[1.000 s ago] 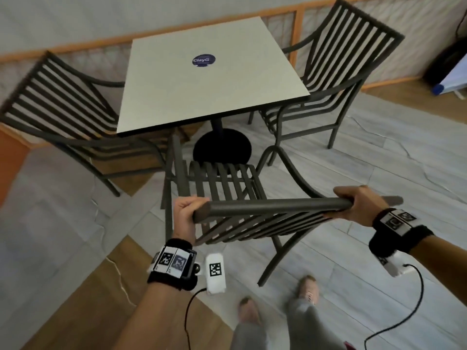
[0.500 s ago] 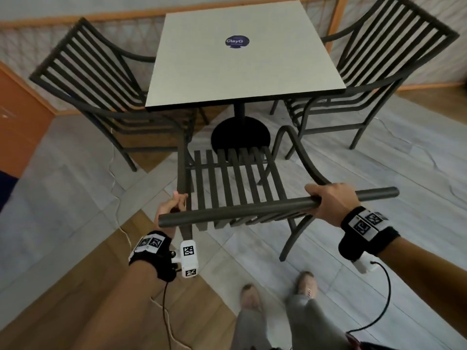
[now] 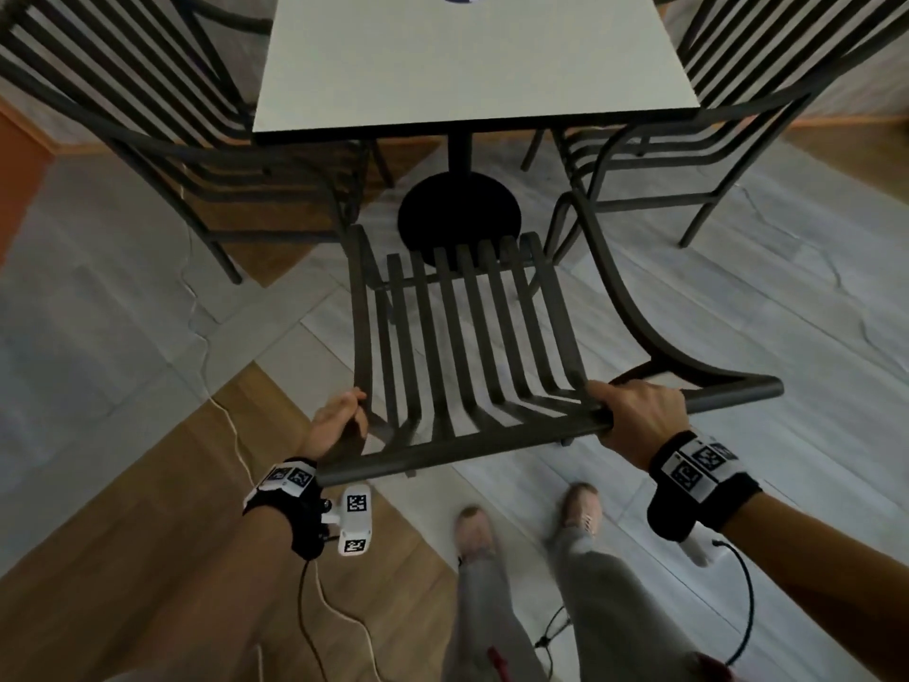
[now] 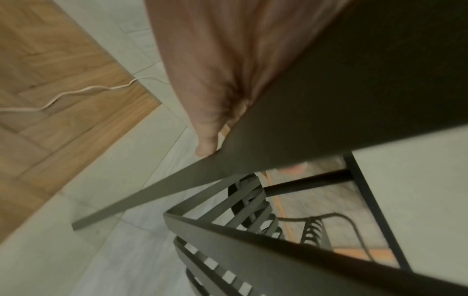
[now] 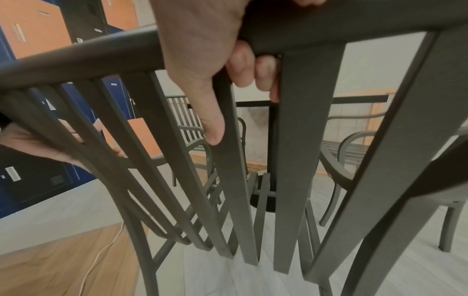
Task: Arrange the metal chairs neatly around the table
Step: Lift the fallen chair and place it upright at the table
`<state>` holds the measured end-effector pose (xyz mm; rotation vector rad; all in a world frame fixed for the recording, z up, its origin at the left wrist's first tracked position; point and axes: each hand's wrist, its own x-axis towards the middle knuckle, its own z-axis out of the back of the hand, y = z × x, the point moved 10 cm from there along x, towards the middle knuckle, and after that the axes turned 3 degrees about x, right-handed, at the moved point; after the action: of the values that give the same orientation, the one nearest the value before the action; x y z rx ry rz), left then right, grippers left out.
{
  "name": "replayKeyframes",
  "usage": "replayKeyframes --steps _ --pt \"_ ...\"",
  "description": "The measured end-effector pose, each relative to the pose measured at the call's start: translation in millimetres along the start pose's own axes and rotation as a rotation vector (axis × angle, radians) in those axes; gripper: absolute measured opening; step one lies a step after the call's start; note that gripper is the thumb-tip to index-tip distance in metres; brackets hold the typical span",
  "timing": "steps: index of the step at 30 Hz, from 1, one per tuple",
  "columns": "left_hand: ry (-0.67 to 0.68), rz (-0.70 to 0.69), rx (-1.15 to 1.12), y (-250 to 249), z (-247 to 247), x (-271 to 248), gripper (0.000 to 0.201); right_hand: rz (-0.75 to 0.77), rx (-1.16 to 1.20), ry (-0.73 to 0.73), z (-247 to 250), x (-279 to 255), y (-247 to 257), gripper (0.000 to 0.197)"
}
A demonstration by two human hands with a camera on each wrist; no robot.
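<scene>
I hold a dark metal slatted chair by its back, its top rail in front of me and its seat pointing at the white square table. My right hand grips the rail near its right end; in the right wrist view its fingers curl under the rail. My left hand holds the chair's left armrest where it meets the back, and the thumb lies along the bar. A second chair stands at the table's left and a third chair at its right.
The table's black round base sits just beyond the held chair's front edge. A white cable runs over the floor at my left. My feet are right behind the chair. Orange and blue lockers stand to the left.
The chair has swung square to the table and moved closer to it. My left hand has shifted from the top rail's left end down to the left armrest. My right hand keeps its grip.
</scene>
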<state>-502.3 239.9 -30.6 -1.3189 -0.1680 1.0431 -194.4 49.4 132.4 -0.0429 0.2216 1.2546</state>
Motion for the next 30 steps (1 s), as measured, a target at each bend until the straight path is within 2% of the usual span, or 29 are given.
replayKeyframes --steps 3,6,8,10,12,14,18,20,22,26,30 --pt "0.036 0.003 0.099 -3 -4 1 0.071 -0.003 0.034 -0.011 -4 -7 1 0.029" --pt "0.034 0.039 0.087 -23 -2 -11 0.064 0.010 0.038 0.025 -3 -7 4 0.028" --pt "0.158 0.087 0.119 -47 -6 -20 0.056 0.019 0.033 0.050 -4 -7 4 0.028" --pt "0.354 0.128 0.324 -75 -12 -32 0.046 0.047 0.039 0.081 -7 -6 5 0.024" --pt "0.510 0.168 0.514 -102 -15 -51 0.053 0.089 0.087 0.110 -11 -4 2 0.017" --pt "0.586 0.195 0.638 -124 -16 -68 0.066 0.139 0.110 0.132 -14 -3 -4 0.015" --pt "0.655 0.228 0.779 -138 -40 -99 0.045 0.152 0.033 0.172 -18 -4 -32 0.021" --pt "0.603 0.244 0.826 -135 -65 -105 0.048 0.113 0.040 0.211 -19 -5 -52 0.019" --pt "0.469 0.276 0.893 -129 -89 -104 0.054 0.100 0.049 0.249 -20 -7 -65 0.019" --pt "0.080 0.213 1.073 -143 -108 -92 0.033 0.092 0.007 0.264 -20 -10 -72 0.018" --pt "-0.082 0.236 1.129 -152 -104 -95 0.031 0.074 -0.093 0.241 -18 -10 -72 0.018"
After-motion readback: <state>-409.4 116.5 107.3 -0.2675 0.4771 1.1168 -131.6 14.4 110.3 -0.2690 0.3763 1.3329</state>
